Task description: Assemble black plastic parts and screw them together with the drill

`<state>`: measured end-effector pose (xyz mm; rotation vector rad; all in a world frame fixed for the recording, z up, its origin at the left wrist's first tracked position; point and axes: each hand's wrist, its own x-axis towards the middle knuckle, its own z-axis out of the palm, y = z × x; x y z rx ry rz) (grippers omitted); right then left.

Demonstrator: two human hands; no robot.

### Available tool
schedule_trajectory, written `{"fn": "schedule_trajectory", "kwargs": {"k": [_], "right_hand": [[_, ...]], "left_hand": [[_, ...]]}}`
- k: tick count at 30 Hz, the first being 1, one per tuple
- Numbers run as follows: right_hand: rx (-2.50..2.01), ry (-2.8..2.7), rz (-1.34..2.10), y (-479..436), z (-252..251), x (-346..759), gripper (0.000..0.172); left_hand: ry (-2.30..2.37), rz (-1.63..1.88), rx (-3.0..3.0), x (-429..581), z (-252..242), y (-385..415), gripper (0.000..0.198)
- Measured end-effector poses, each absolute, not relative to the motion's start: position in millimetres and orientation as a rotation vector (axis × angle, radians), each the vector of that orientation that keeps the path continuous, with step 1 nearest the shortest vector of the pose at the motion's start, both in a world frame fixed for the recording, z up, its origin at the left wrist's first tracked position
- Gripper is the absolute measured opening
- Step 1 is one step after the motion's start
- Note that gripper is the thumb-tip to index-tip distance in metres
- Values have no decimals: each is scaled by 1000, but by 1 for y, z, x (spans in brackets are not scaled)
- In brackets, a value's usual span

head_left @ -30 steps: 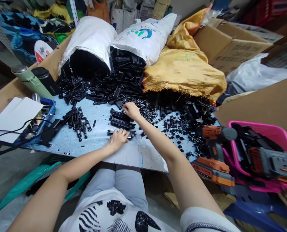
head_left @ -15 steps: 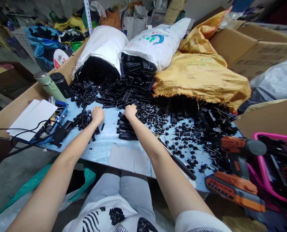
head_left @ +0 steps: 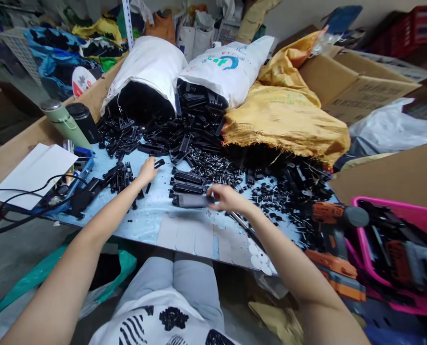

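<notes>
Right hand (head_left: 225, 197) had shifted to the table's (head_left: 146, 218) nearest black bar (head_left: 190, 201), grip pinching its three-o'clock end; left hand (head_left: 147, 171), toward ten o'clock, now pinched a black strip (head_left: 159, 164): both occupied.

Right hand (head_left: 225, 197) (now at nearest dark bar (head_left: 191, 201))

We count one left hand (head_left: 147, 171) and one right hand (head_left: 225, 197). We count one black piece (head_left: 159, 163) in the left hand, one blurred dark part (head_left: 191, 201) at the right hand, and at least two long black parts (head_left: 189, 177) beside it. We count two white sacks (head_left: 152, 60), one yellow sack (head_left: 285, 120), one flask (head_left: 66, 125), one cup (head_left: 83, 122), one drill (head_left: 334, 239) and one pink basket (head_left: 407, 211). The loose pins (head_left: 218, 165) are too numerous for us to count.
</notes>
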<state>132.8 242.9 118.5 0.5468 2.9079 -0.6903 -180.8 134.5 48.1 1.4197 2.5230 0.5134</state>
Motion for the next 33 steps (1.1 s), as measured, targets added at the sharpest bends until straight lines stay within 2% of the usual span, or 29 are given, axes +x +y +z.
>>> {"fn": "schedule_trajectory", "kwargs": {"k": [3, 6, 7, 9, 11, 13, 14, 18, 21, 24, 28, 33], "right_hand": [[303, 2885, -587, 191, 98, 191, 17], [747, 2930, -350, 145, 71, 206, 17], [1015, 2877, -312, 134, 63, 202, 23], [1463, 2685, -331, 118, 51, 187, 50], [1712, 2541, -436, 111, 45, 170, 67], [1767, 2594, -680, 110, 43, 159, 61], [1727, 2657, -912, 111, 43, 157, 56], [1316, 2488, -2141, 105, 47, 158, 55], [1204, 2287, -2457, 97, 51, 163, 62], [1053, 2442, -2400, 98, 55, 170, 62], [818, 2808, -2038, 110, 65, 184, 53], [758, 3133, -1710, 112, 77, 188, 52]], "left_hand": [[2341, 675, 1437, -157, 52, 90, 38], [2210, 852, 1351, -117, 51, 50, 37], [2173, 910, 1311, -102, 50, 40, 37], [2091, 1007, 1250, -73, 45, 26, 41], [2012, 1086, 1232, -47, 42, 17, 41], [1936, 1146, 1224, -26, 41, 11, 41], [1889, 1171, 1215, -17, 42, 9, 41], [1732, 1227, 1188, 14, 54, 5, 45], [1772, 1262, 1295, 25, 65, 5, 43], [1863, 1237, 1489, 28, 75, 4, 39], [1925, 1195, 1649, 28, 83, 0, 37], [1892, 1311, 1729, 32, 83, 0, 36]]}}
